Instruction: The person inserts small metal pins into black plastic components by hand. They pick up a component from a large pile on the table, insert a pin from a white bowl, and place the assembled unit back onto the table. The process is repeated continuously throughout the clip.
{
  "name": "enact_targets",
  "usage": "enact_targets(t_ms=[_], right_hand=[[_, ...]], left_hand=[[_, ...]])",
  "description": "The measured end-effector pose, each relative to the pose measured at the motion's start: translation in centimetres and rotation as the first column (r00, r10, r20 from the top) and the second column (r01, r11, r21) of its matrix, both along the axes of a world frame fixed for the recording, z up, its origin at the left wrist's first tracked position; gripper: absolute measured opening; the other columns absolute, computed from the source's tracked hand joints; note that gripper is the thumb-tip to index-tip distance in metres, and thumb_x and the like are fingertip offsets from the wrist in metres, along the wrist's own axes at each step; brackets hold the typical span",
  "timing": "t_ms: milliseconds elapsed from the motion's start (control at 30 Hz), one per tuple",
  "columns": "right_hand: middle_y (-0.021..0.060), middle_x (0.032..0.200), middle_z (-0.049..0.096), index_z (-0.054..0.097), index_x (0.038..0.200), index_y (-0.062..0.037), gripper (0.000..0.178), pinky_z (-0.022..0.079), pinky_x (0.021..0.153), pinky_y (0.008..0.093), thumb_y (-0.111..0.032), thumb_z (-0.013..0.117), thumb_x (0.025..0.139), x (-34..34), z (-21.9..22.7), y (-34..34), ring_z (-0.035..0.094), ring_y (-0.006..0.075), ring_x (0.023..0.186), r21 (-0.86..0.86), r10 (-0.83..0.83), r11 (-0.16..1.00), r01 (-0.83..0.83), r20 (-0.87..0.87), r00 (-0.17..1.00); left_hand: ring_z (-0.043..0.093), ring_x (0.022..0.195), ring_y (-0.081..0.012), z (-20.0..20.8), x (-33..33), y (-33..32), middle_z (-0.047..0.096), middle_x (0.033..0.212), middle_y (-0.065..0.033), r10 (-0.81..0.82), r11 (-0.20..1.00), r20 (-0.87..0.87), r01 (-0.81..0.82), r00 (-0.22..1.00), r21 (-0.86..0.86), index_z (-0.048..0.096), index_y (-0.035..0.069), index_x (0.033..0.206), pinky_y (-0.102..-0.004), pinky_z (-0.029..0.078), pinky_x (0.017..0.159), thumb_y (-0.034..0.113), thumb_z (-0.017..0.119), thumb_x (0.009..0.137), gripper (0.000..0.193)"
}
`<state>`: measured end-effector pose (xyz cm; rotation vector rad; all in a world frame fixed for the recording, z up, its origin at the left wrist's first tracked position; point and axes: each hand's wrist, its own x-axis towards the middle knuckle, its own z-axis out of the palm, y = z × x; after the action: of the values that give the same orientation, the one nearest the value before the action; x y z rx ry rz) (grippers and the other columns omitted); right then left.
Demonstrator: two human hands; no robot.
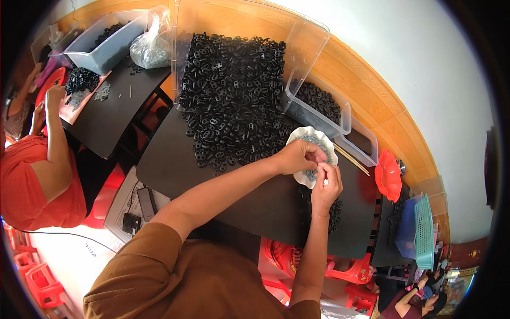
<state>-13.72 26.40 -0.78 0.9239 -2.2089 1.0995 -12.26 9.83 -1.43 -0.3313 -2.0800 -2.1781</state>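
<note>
Black tabletop (255,196), matte and flat, fills the middle of the head view, set against a pale wall with a wooden skirting band. From the fingers outward: the fingertips of the left hand (298,157) are pinched together over the near rim of a white scalloped shallow dish (297,134), and something very small appears to be held between them, though its shape cannot be made out. The right hand (325,187) is raised just beside it, on the person's side of the dish, thumb and forefinger closed to a fine pinch and nearly touching the left fingertips; whether a piece is gripped there cannot be told.

The dish holds a heap of small grey metal parts (313,140), which lies directly under and just beyond both sets of fingertips, so both hands are about equally near it, the left slightly more over it. No long axis can be read from pieces so small.

Further to the left and beyond, a large pile of black oval plastic pieces with holes (234,106) spills across the table out of a tipped clear plastic bin (311,37). A second clear plastic box (344,114) with more black pieces is set beyond the dish. A red scalloped plastic dish (388,175) is seen at the right, well apart. At the far left another person in a red shirt (32,181) is seated at a separate dark table.
</note>
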Motion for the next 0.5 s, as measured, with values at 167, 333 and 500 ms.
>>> enact_targets(t_ms=[167,333,500], right_hand=[[0.0120,0.089,0.064,0.064,0.095,-0.0020,0.008,0.051,0.067,0.0385,0.003,0.064,0.089,0.36,0.14,-0.31,0.064,0.0315,0.079,0.018,-0.013,1.000,0.012,0.056,0.998],[0.0113,0.082,0.059,0.061,0.094,-0.0005,0.005,0.048,0.062,0.0358,0.003,0.059,0.091,0.11,-0.38,-0.27,0.059,0.0236,0.065,0.071,-0.010,0.997,0.011,-0.024,1.000],[0.0146,0.089,0.060,0.058,0.098,-0.0004,0.005,0.048,0.073,0.0439,0.000,0.057,0.093,0.98,0.44,-0.34,0.061,0.0352,0.084,0.166,-0.059,0.985,0.054,0.027,0.998]], left_hand=[[0.070,0.099,-0.0148,-0.14,0.06,-0.03,0.073,0.101,-0.0073,0.024,1.000,-0.019,-0.024,1.000,-0.003,0.070,-0.002,0.110,-0.0296,0.056,0.091,-0.003,0.072,0.085,0.026],[0.071,0.094,-0.0138,0.20,0.39,0.23,0.074,0.100,-0.0075,0.057,0.994,-0.031,-0.059,0.998,-0.093,0.072,0.001,0.107,-0.0288,0.057,0.087,-0.004,0.072,0.083,0.025],[0.072,0.083,-0.0275,-0.65,0.38,0.45,0.072,0.089,-0.0158,0.160,0.915,-0.346,-0.270,0.924,-0.298,0.071,-0.001,0.099,-0.0359,0.057,0.077,-0.007,0.066,0.080,0.021]])
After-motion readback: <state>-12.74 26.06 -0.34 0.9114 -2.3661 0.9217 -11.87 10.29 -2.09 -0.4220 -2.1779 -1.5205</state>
